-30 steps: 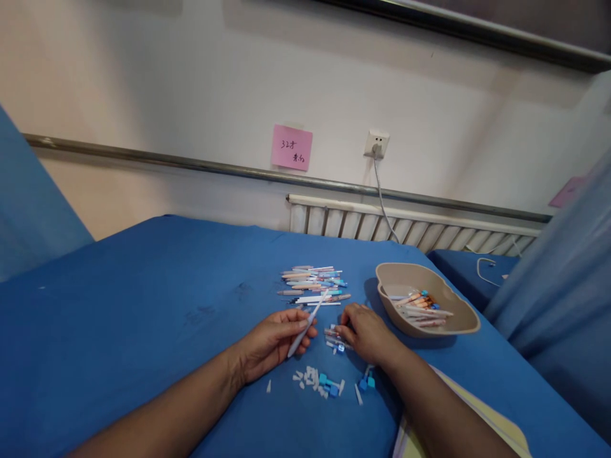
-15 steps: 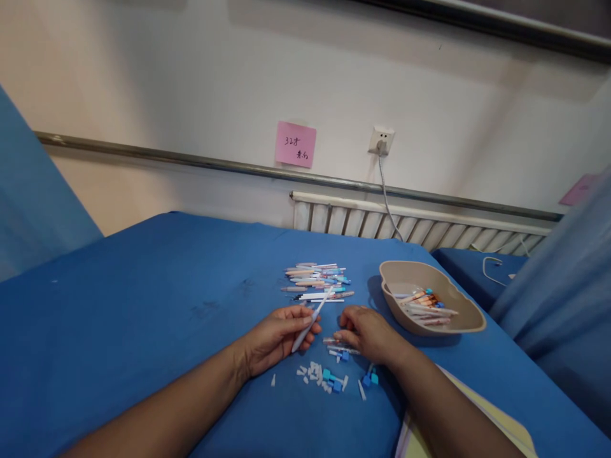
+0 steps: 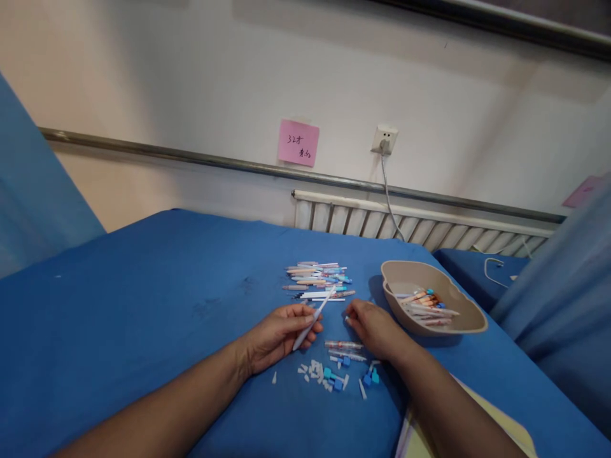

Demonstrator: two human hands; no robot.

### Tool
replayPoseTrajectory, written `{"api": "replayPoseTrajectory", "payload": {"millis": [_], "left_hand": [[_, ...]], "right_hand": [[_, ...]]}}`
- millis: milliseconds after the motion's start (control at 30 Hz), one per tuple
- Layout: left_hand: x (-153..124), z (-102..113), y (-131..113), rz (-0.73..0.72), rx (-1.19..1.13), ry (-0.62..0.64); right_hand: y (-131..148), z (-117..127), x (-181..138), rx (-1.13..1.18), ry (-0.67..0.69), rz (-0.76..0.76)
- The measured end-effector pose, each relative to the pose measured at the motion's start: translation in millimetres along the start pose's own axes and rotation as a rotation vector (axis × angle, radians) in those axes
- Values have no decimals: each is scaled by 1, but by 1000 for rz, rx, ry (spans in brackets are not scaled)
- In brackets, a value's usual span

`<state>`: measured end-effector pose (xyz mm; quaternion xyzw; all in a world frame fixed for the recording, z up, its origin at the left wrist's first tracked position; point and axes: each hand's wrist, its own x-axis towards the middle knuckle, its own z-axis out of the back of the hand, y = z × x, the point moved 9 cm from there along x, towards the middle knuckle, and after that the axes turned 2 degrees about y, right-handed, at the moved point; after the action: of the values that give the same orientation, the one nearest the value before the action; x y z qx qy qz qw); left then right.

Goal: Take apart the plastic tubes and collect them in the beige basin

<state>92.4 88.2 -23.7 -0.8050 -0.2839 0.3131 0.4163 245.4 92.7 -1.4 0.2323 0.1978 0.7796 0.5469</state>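
Observation:
My left hand [image 3: 286, 334] is closed around a pale pen [image 3: 305, 331], which slants up to the right with a thin white part sticking out. Just right of it, my right hand [image 3: 375, 327] is curled with its fingertips together. A small whitish spot shows at those fingertips, too small to name. Below the right hand lie a few clear printed pen tubes [image 3: 344, 345]. Small white cone-shaped pieces [image 3: 315, 370] and blue and teal square-headed parts [image 3: 334, 377] are scattered nearer to me.
Behind my hands lies a pile of pens and white refills [image 3: 317, 277]. A beige basin [image 3: 470, 318] with pens in it stands at the right. Yellowish sheets [image 3: 496, 413] lie under my right forearm. The blue cloth [image 3: 157, 292] covers the surface; a radiator [image 3: 338, 219] runs behind.
My right hand has lifted away from the clear tubes, moving slightly up and right, so more of them shows. My left hand keeps the pen in nearly the same place.

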Motion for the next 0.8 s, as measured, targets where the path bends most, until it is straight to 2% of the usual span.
{"api": "replayPoseTrajectory", "payload": {"millis": [167, 300, 400, 800], "left_hand": [[2, 3, -3, -71, 115, -27], [6, 6, -2, -109, 229, -48], [8, 7, 0, -112, 288, -58], [5, -4, 1, -58, 474, -46]], "right_hand": [[-11, 6, 6, 674, -186, -96], [-21, 20, 4, 907, -326, -131], [-23, 24, 2, 936, -344, -142], [-2, 25, 1, 626, -244, -60]]}}
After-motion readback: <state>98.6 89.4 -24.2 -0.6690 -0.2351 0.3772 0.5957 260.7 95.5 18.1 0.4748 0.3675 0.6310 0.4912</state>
